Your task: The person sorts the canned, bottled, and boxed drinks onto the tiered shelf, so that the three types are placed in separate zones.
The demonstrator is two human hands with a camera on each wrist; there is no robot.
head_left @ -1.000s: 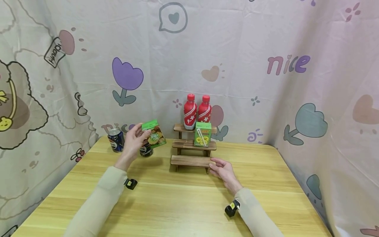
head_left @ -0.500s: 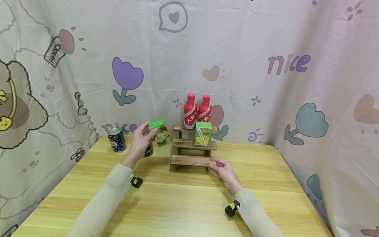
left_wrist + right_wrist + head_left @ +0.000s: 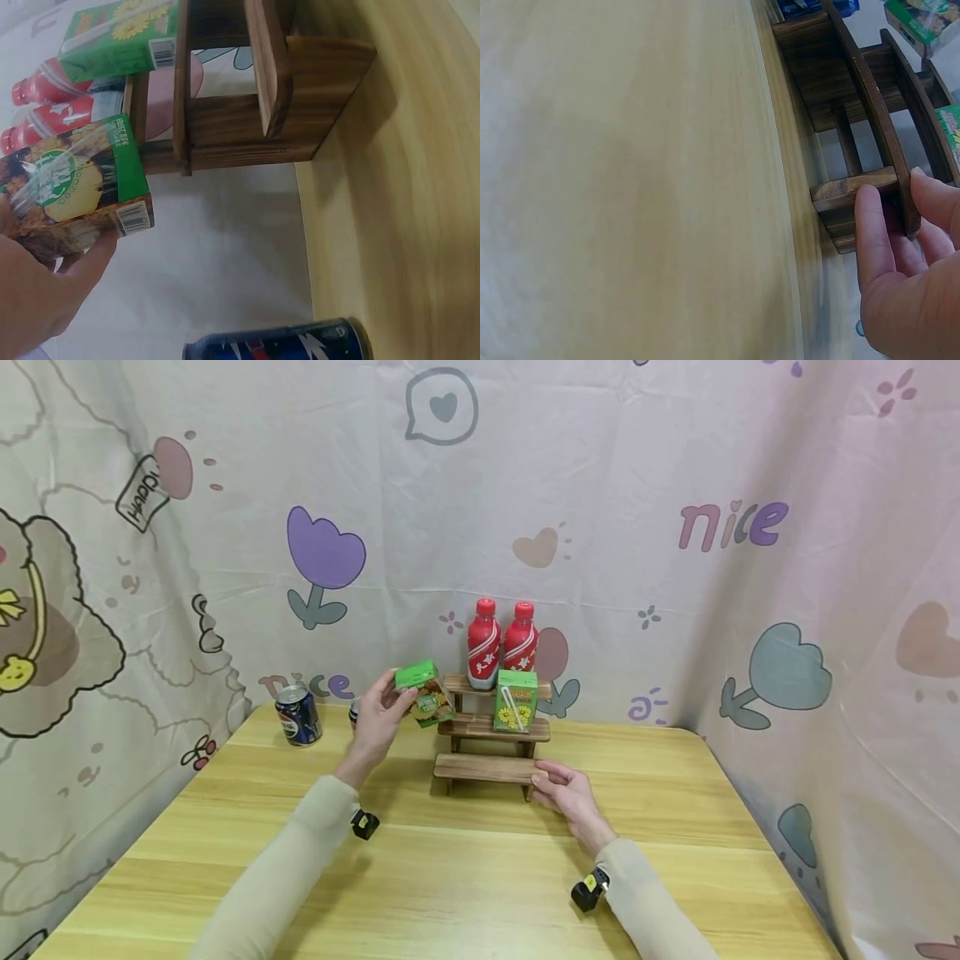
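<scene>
Head cam: L hand grips brown/green carton, tilted, held up nr L end of wooden rack; R hand pinches btm step at R end. Red btls up top.

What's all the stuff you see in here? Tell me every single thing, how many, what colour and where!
Printed fabric backdrop: 1, pale with flowers and hearts, behind and beside the table
Table: 1, yellowish wood-grain, below
Three-tier stand: 1, brown wood, on the table
Bottles: 2, red with white stripes, top tier
Daisy-print drink carton: 1, green, middle tier
Straw: 1, white, on that carton's front
Green-and-brown carton: 1, held tilted by the stand's left end
Soda cans: 2, blue, table's left side, one mostly hidden
Sleeves: 2, cream, on the arms
Wrist cameras: 2, black, one per wrist
Hands: 2, bare; left hand holds the tilted carton, right hand grips the stand's bottom tier
</scene>
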